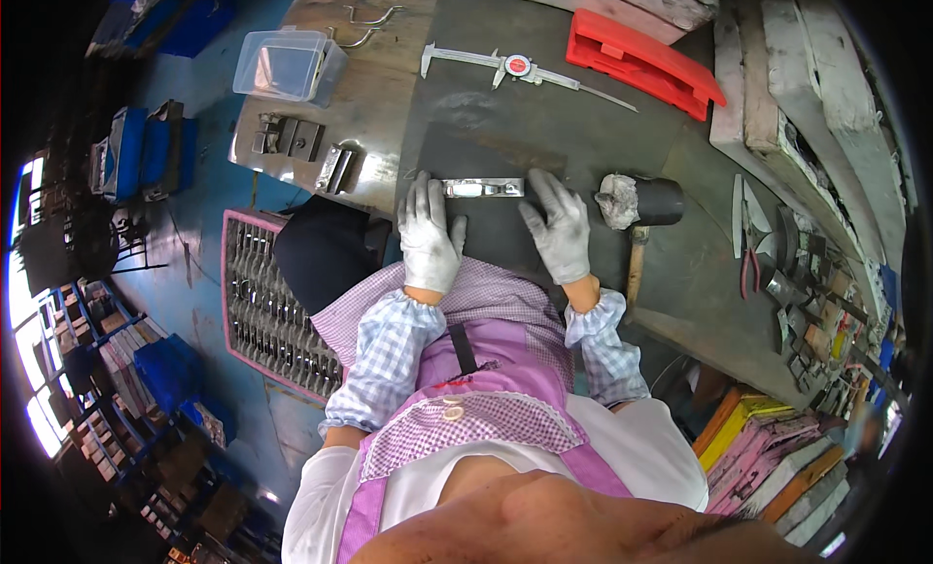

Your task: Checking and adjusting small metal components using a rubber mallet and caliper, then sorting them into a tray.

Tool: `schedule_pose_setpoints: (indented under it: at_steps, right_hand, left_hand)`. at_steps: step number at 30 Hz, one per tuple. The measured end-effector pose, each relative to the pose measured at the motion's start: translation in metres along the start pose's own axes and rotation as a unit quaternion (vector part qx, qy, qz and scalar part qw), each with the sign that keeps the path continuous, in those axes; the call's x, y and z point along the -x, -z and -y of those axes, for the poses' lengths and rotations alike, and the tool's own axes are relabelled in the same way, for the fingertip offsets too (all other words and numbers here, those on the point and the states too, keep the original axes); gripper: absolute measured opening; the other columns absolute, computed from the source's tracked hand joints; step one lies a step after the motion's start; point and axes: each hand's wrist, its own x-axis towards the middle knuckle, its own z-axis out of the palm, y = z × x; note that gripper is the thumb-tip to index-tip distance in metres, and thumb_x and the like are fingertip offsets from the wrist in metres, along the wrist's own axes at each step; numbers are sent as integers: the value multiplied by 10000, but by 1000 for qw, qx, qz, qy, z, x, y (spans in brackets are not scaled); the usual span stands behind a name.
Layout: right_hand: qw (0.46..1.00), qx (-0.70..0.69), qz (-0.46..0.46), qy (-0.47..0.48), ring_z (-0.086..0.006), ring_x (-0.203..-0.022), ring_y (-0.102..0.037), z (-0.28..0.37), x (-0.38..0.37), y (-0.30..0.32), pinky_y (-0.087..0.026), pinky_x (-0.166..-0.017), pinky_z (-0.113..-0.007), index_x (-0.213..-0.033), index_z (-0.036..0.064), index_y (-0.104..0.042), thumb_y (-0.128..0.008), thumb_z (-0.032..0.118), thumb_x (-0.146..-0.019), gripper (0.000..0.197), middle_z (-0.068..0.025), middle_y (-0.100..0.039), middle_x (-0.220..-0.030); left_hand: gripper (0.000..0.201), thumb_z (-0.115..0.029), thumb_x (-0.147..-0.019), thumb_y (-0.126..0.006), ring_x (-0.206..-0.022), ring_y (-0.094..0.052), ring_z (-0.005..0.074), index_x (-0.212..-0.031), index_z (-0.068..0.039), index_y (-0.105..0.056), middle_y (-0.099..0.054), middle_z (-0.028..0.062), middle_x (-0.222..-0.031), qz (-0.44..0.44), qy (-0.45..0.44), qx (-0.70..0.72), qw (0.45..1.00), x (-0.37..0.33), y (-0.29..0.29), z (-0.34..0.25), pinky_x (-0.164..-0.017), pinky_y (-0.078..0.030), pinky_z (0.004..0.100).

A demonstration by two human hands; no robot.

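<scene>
A shiny metal bar-shaped part [483,188] lies crosswise on the dark work surface, between my two gloved hands. My left hand [430,236], in a whitish work glove, rests flat with its fingers stretched out at the part's left end. At the other end, my right hand [560,226] has its fingers spread, the fingertips close to the metal. Whether either hand touches the part is hard to make out. Beyond it lies a dial caliper [515,67]. Right of my right hand is a mallet [659,203] with a dark head and wooden handle, a crumpled whitish rag [617,202] against it.
A red open case [641,64] lies at the back beside pale wooden beams [826,88]. Metal fixtures [290,136] and a clear plastic box [284,67] are at the left. Red-handled snips [749,239] lie at right. A pink-rimmed crate of metal parts [229,302] stands at lower left.
</scene>
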Motion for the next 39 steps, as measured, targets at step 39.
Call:
schedule_pose_setpoints:
  at_steps: [39]
  right_hand:
    - [981, -151, 114, -44, -278, -1154, -659, 77, -23, -37, -499, -1018, -379, -1362, -2, -627, -689, 84, -927, 447, -161, -667, -1321]
  left_hand:
    - [328, -284, -944, -680, -844, -715, 331, -1226, -121, -649, -668, 126, -1009, 24, 73, 222, 972, -3, 68, 1, -707, -601, 411]
